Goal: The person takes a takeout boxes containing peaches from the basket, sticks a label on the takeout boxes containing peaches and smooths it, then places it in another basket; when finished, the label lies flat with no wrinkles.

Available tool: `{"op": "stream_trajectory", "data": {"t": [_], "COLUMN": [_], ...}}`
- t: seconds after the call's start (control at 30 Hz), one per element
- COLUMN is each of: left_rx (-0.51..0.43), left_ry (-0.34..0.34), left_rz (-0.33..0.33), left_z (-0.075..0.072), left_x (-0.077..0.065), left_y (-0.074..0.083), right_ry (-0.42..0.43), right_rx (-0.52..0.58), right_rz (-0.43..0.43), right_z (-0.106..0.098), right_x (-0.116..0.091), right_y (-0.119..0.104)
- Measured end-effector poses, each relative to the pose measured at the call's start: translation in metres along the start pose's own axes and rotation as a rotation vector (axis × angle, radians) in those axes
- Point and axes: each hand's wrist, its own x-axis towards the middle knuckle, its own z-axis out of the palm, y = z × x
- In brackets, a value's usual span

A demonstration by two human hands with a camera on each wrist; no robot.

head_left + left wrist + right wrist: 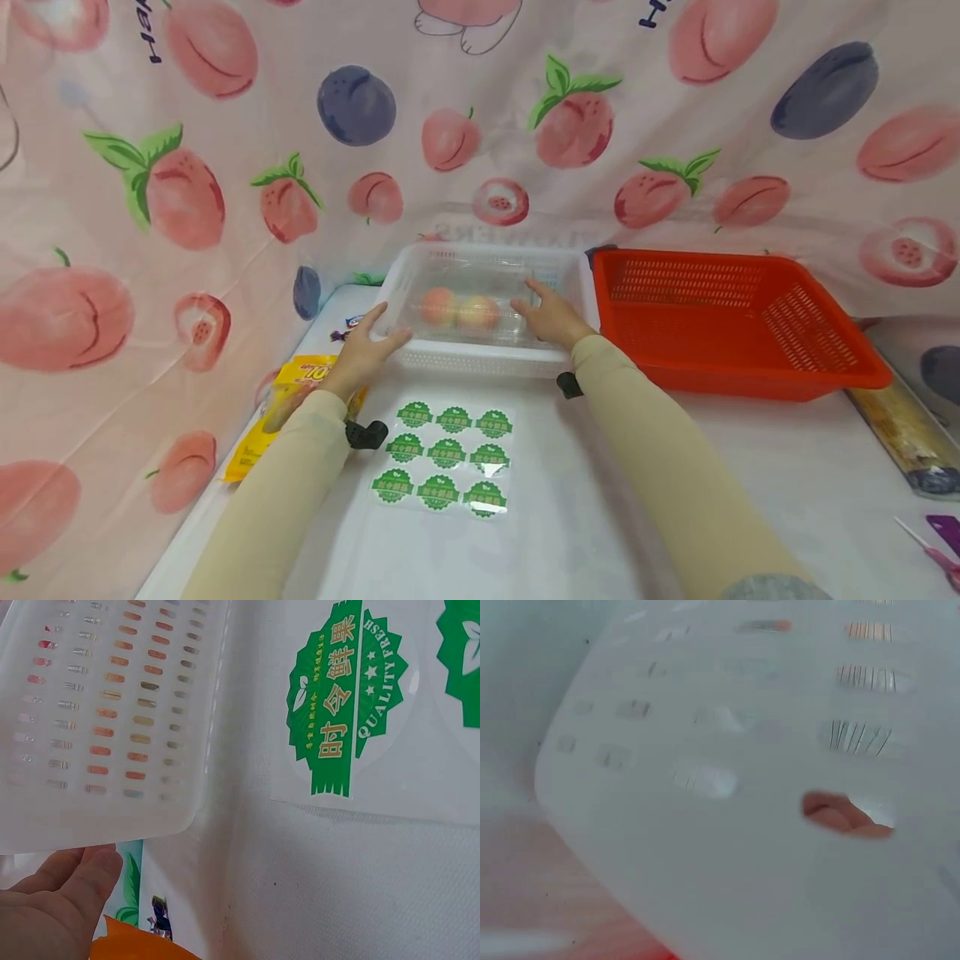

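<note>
A white perforated basket (480, 354) stands at the back of the table. Inside it lies clear plastic packaging (480, 277) with round red-yellow fruits (477, 312) that look like apples under it. My left hand (363, 354) is at the basket's front left corner, thumb spread from the fingers; in the left wrist view, the left hand's fingers (94, 874) are beside the corner. My right hand (553, 317) reaches over the basket's right side to the packaging, thumb and forefinger apart. Through a slot in the right wrist view, part of its fingers (840, 815) shows; the others are hidden.
A red basket (705, 379) stands right of the white one. A sheet of green round stickers (446, 454) lies in front. Yellow snack bags (255, 442) are at the left, small wrapped candies (341, 335) behind. At right lie a long clear-wrapped package (911, 429) and pink scissors (945, 562).
</note>
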Motion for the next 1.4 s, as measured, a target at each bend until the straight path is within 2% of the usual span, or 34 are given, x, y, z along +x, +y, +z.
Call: {"op": "stream_trajectory", "data": {"t": [0.23, 0.43, 0.63, 0.77, 0.93, 1.2, 1.4], "left_rx": [0.011, 0.004, -0.016, -0.014, 0.005, 0.013, 0.022], "left_ry": [0.003, 0.004, -0.004, -0.001, 0.001, -0.004, -0.012], "left_rz": [-0.001, -0.005, -0.021, -0.019, 0.000, 0.003, -0.028], "left_z": [-0.001, 0.000, 0.002, 0.002, 0.001, 0.001, 0.001], "left_x": [0.001, 0.001, 0.000, -0.001, -0.001, 0.002, 0.000], "left_y": [0.001, 0.001, 0.003, 0.004, 0.003, 0.001, 0.001], "right_ry": [-0.042, -0.098, -0.089, -0.052, 0.042, 0.152, 0.207], "right_rx": [0.102, 0.154, 0.161, 0.120, 0.031, 0.005, -0.001], "right_rz": [0.038, 0.029, -0.003, -0.075, -0.136, -0.230, -0.275], "right_z": [-0.001, -0.003, -0.007, -0.008, -0.013, -0.039, -0.059], "right_x": [-0.003, -0.006, -0.008, -0.010, -0.017, -0.039, -0.061], "right_y": [-0.002, -0.001, -0.002, -0.004, -0.009, -0.011, -0.010]}}
